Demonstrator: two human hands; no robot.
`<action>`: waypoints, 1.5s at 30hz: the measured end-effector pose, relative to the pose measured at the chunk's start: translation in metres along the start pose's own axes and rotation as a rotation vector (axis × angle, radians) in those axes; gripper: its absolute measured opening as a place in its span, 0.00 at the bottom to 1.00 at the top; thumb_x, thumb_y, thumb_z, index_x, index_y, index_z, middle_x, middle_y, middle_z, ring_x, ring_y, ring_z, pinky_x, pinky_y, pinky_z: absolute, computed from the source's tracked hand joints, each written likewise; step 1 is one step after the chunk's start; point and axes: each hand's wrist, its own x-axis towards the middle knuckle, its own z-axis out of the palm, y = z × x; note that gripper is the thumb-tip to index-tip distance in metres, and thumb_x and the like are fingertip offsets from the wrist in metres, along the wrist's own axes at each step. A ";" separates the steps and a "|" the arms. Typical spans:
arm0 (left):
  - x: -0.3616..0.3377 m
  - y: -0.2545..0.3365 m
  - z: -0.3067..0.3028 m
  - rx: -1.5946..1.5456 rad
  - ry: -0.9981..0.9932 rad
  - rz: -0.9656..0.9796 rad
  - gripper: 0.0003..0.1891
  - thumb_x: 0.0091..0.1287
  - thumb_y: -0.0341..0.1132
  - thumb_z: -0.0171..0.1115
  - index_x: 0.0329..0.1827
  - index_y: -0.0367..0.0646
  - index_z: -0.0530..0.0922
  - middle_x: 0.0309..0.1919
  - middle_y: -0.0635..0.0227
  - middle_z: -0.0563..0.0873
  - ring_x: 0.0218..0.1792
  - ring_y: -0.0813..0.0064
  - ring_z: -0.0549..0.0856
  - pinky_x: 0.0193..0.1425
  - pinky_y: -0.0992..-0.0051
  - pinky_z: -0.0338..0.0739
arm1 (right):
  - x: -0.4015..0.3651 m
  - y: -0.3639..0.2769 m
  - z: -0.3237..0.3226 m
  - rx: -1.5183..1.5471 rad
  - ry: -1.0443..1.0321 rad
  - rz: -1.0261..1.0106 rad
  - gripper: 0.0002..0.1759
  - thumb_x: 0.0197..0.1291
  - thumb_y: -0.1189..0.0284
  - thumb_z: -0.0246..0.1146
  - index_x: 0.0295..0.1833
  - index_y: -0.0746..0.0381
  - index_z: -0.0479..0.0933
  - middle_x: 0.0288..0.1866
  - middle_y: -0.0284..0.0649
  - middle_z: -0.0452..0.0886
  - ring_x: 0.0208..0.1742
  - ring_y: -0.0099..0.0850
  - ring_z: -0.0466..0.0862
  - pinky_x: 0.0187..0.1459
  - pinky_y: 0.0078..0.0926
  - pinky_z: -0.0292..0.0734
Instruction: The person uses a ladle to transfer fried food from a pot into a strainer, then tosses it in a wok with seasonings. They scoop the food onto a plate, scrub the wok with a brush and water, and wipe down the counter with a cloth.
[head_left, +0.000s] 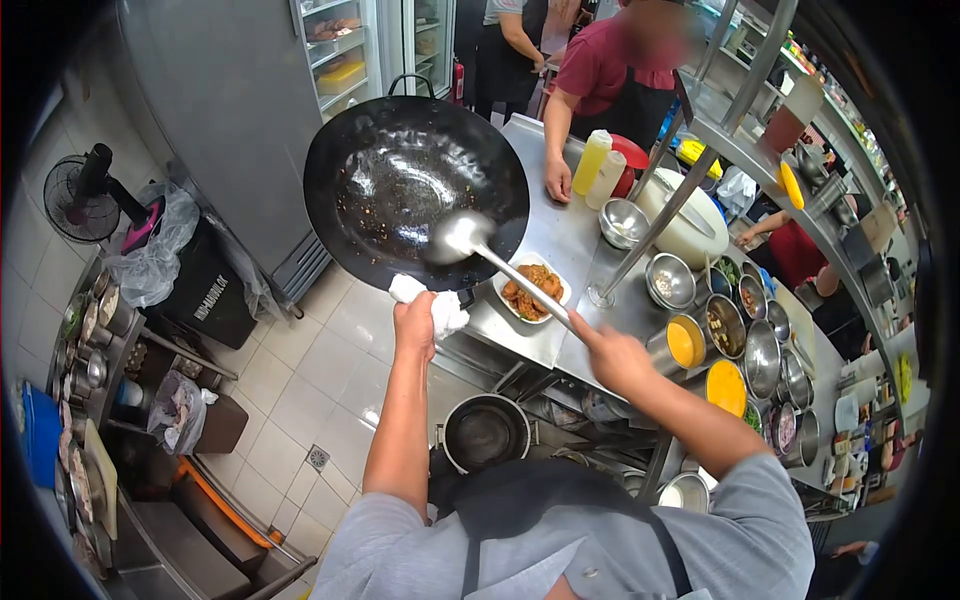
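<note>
while the left grip (414, 325) clenches a cloth (445, 312) and the right grip (617, 360) a ladle (462, 237), the wok (400, 185) just beyond the left might tip if that cloth slips.

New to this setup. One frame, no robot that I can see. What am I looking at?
Right, no robot: these are a person's own bare hands. The single picture comes from a camera worn on that person's head, facing forward and down, so their arms enter from the bottom. The view is strongly curved, with dark corners.

The left hand grips a white cloth at the near edge of a big dark wok; the cloth hides the exact grip. The right hand holds a long-handled metal ladle, its head over the wok.

On the steel counter are a white dish of food, two squeeze bottles and many metal bowls. The hand near the bottles is a co-worker's.
</note>
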 end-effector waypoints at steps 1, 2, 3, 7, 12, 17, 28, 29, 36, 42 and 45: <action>0.003 0.000 -0.004 0.001 -0.005 0.003 0.04 0.58 0.28 0.55 0.32 0.37 0.76 0.27 0.66 0.81 0.26 0.74 0.82 0.30 0.72 0.78 | -0.020 0.007 -0.008 -0.024 -0.061 0.033 0.38 0.56 0.77 0.51 0.73 0.41 0.58 0.36 0.53 0.78 0.36 0.52 0.81 0.39 0.49 0.77; 0.006 -0.004 -0.006 0.021 0.004 0.019 0.06 0.58 0.30 0.56 0.33 0.36 0.77 0.27 0.65 0.82 0.26 0.72 0.83 0.31 0.71 0.80 | -0.018 0.010 -0.014 -0.032 -0.056 0.032 0.38 0.56 0.77 0.51 0.73 0.41 0.58 0.36 0.53 0.78 0.36 0.52 0.81 0.39 0.49 0.77; 0.005 -0.011 -0.008 0.049 0.009 0.025 0.08 0.59 0.31 0.56 0.34 0.34 0.78 0.28 0.64 0.83 0.27 0.71 0.84 0.32 0.71 0.82 | -0.018 0.013 -0.019 -0.014 -0.012 0.014 0.37 0.56 0.77 0.51 0.73 0.42 0.59 0.37 0.53 0.78 0.36 0.52 0.81 0.40 0.49 0.77; 0.001 -0.027 0.002 -0.007 0.026 0.021 0.07 0.59 0.31 0.56 0.34 0.35 0.77 0.28 0.65 0.82 0.26 0.71 0.84 0.32 0.69 0.82 | 0.057 0.008 -0.010 0.088 0.146 0.026 0.35 0.57 0.77 0.49 0.72 0.49 0.60 0.39 0.53 0.79 0.39 0.51 0.81 0.41 0.47 0.76; 0.005 -0.036 0.010 -0.061 0.030 -0.026 0.08 0.56 0.27 0.56 0.38 0.35 0.77 0.32 0.66 0.82 0.28 0.73 0.83 0.33 0.72 0.79 | 0.025 -0.010 0.002 0.275 0.043 0.114 0.35 0.56 0.75 0.52 0.73 0.52 0.59 0.39 0.56 0.80 0.41 0.54 0.81 0.46 0.48 0.76; 0.004 -0.035 0.015 -0.013 0.027 -0.031 0.06 0.56 0.28 0.56 0.32 0.34 0.78 0.27 0.67 0.82 0.25 0.74 0.82 0.30 0.72 0.78 | -0.031 -0.002 -0.019 0.299 -0.061 0.057 0.37 0.53 0.75 0.55 0.73 0.49 0.60 0.40 0.56 0.80 0.41 0.54 0.81 0.47 0.47 0.77; 0.018 -0.032 0.008 0.027 0.041 0.021 0.09 0.58 0.29 0.54 0.36 0.30 0.76 0.30 0.60 0.83 0.26 0.68 0.85 0.30 0.66 0.84 | -0.055 0.082 -0.070 -0.193 -0.046 -0.030 0.39 0.52 0.75 0.57 0.72 0.39 0.60 0.38 0.45 0.78 0.33 0.46 0.82 0.37 0.43 0.78; 0.017 -0.031 0.008 0.032 0.050 0.003 0.10 0.57 0.29 0.55 0.37 0.30 0.77 0.30 0.60 0.83 0.27 0.68 0.85 0.30 0.67 0.84 | -0.058 0.084 -0.075 -0.247 -0.034 -0.023 0.40 0.52 0.75 0.57 0.72 0.40 0.60 0.37 0.45 0.77 0.33 0.45 0.82 0.36 0.42 0.78; 0.028 -0.017 -0.019 0.046 0.107 0.033 0.06 0.56 0.27 0.55 0.31 0.34 0.77 0.27 0.65 0.82 0.25 0.71 0.84 0.28 0.70 0.82 | -0.077 0.058 -0.100 -0.136 0.082 0.014 0.38 0.52 0.76 0.58 0.71 0.45 0.63 0.35 0.45 0.77 0.33 0.47 0.81 0.36 0.43 0.78; -0.018 0.032 -0.090 -0.109 -0.004 -0.186 0.10 0.63 0.32 0.51 0.41 0.35 0.77 0.34 0.63 0.84 0.32 0.70 0.85 0.34 0.69 0.83 | -0.080 0.002 -0.069 0.125 0.200 -0.034 0.37 0.52 0.76 0.63 0.70 0.48 0.64 0.33 0.46 0.77 0.33 0.46 0.80 0.36 0.42 0.77; -0.088 0.063 -0.131 -0.237 -0.017 -0.313 0.12 0.67 0.36 0.44 0.46 0.43 0.75 0.34 0.64 0.84 0.33 0.71 0.84 0.28 0.71 0.79 | -0.072 -0.037 -0.035 0.299 0.201 -0.153 0.38 0.52 0.74 0.65 0.71 0.51 0.63 0.32 0.45 0.77 0.32 0.45 0.80 0.35 0.40 0.78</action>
